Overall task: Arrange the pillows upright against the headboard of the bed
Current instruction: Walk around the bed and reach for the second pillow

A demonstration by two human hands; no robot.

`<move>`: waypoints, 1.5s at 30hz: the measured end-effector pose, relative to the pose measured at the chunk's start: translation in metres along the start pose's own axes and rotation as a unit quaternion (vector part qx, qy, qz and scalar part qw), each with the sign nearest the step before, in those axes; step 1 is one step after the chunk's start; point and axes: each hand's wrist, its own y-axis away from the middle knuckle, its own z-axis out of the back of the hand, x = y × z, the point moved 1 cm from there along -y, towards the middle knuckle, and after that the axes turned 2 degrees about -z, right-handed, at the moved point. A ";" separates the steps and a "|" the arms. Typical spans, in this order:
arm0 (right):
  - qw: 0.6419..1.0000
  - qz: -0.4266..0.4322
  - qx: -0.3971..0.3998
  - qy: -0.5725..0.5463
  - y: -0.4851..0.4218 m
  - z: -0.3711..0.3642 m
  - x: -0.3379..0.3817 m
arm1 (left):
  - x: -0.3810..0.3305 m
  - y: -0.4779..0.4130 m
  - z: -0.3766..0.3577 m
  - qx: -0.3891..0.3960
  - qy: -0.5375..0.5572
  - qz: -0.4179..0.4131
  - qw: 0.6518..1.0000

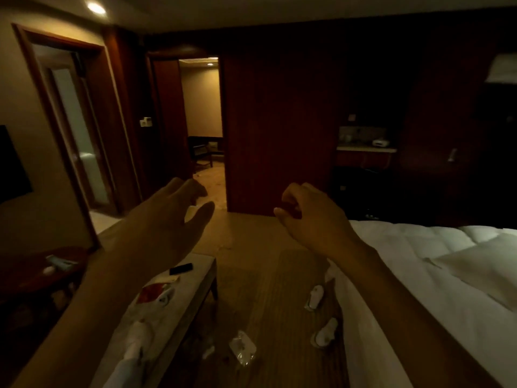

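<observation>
Both my hands are raised in front of me in a dim hotel room. My left hand (170, 219) is held out with fingers spread and holds nothing. My right hand (310, 217) hangs in the air with its fingers curled in loosely, nothing in it. The bed (436, 275) with its white duvet lies at the right, below and right of my right arm. No pillow and no headboard can be made out in this view.
A low pale bench (184, 301) at lower left carries a black object (181, 268), a red packet and white items. White slippers (314, 296) and a plastic wrapper (242, 350) lie on the floor. An open doorway (205, 121) is ahead, a dark round table (42, 278) at the left.
</observation>
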 end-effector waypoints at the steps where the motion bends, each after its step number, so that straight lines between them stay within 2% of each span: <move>1: 1.000 -0.010 -0.008 0.008 -0.008 -0.006 -0.004 | 0.012 -0.014 -0.008 0.007 0.007 -0.009 1.000; 6: 0.996 -0.077 -0.034 0.013 -0.046 -0.025 -0.012 | 0.064 -0.082 -0.045 0.017 0.051 -0.078 0.995; 10: 0.990 -0.120 -0.065 0.035 -0.062 -0.030 -0.017 | 0.079 -0.128 -0.074 0.034 0.078 -0.127 0.988; 16: 0.977 -0.169 -0.101 0.083 -0.073 -0.025 -0.040 | 0.066 -0.182 -0.112 0.049 0.152 -0.194 0.968; 24: 0.959 -0.221 -0.135 0.117 -0.108 -0.026 -0.109 | 0.026 -0.257 -0.181 0.081 0.187 -0.233 0.951; 39: 0.972 -0.171 -0.114 0.115 -0.279 -0.018 -0.325 | -0.044 -0.456 -0.328 0.017 0.153 -0.198 0.968; 45: 0.973 -0.177 -0.091 0.116 -0.344 -0.025 -0.387 | -0.054 -0.523 -0.375 0.028 0.132 -0.186 0.973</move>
